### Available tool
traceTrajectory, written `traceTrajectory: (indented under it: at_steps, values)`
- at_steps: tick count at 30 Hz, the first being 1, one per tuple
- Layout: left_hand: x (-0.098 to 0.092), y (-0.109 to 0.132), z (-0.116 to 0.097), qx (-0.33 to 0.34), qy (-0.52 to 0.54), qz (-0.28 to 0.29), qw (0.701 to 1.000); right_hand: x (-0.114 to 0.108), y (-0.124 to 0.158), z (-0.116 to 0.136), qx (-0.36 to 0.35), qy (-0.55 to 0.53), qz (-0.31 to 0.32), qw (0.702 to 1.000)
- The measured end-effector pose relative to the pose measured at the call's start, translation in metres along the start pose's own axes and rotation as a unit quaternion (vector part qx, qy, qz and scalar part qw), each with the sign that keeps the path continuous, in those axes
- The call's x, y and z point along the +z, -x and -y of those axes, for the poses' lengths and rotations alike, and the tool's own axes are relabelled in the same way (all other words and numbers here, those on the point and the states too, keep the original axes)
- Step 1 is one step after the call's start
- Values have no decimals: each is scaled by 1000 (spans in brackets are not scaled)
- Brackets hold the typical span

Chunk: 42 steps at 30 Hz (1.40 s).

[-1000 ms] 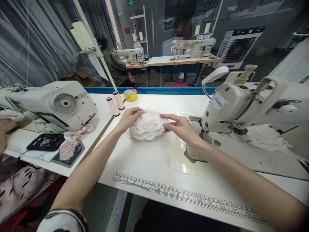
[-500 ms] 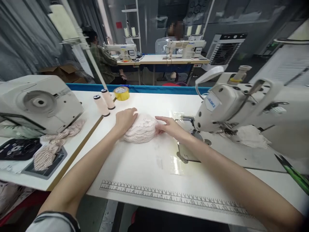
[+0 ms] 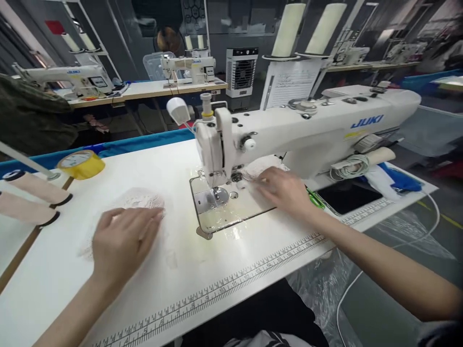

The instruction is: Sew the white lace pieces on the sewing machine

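My left hand [image 3: 125, 236] lies over a pale pink lace piece [image 3: 139, 197] on the white table, its bent fingers and thumb drawn together at the right edge of the lace. Part of the piece is hidden beneath that hand. Under the arm of the sewing machine [image 3: 307, 130], my right hand [image 3: 287, 193] reaches to a white lace piece [image 3: 264, 165]. Motion blurs its fingertips, so I cannot tell whether they grip the lace. The needle plate [image 3: 213, 197] lies between my two hands.
Two pink thread spools [image 3: 39, 187] and a yellow tape roll [image 3: 81, 164] stand at left. Green-handled scissors [image 3: 315, 197] lie beside my right hand, near a black flat panel [image 3: 347, 195]. A printed ruler [image 3: 224, 289] runs along the table's front edge. Other sewing machines stand behind.
The view has swung right. My right hand has left the pink lace stack and moved over to the white lace under the machine arm. My left hand remains at the pink lace.
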<state>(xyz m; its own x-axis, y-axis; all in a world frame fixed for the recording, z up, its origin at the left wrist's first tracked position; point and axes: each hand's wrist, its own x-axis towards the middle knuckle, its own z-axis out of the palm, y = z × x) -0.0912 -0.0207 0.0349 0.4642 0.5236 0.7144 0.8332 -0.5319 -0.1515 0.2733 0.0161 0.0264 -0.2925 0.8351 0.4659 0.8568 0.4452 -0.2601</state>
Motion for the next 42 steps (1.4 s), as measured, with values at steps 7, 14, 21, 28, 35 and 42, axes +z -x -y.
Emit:
traceTrajectory:
  at_steps: [7, 14, 21, 28, 35, 42]
  values:
    - [25, -28, -76, -13, 174, 129, 976, -5, -20, -29, 98, 13, 43, 994]
    - [37, -42, -87, -211, 256, 296, 895, -1, 3, 29, 4, -123, 169, 978]
    - [45, -34, -91, -250, 252, 299, 886, 12, 37, 93, -96, -345, 269, 894]
    - [46, -32, -91, -240, 363, 222, 873, 7, 1, 60, 65, -370, 252, 892]
    - [54, -25, -90, -155, 276, 153, 936, 14, -27, 56, 48, -317, 357, 877]
    - [55, -20, -84, -59, 201, 88, 974, 32, -9, 51, -120, -293, 173, 933]
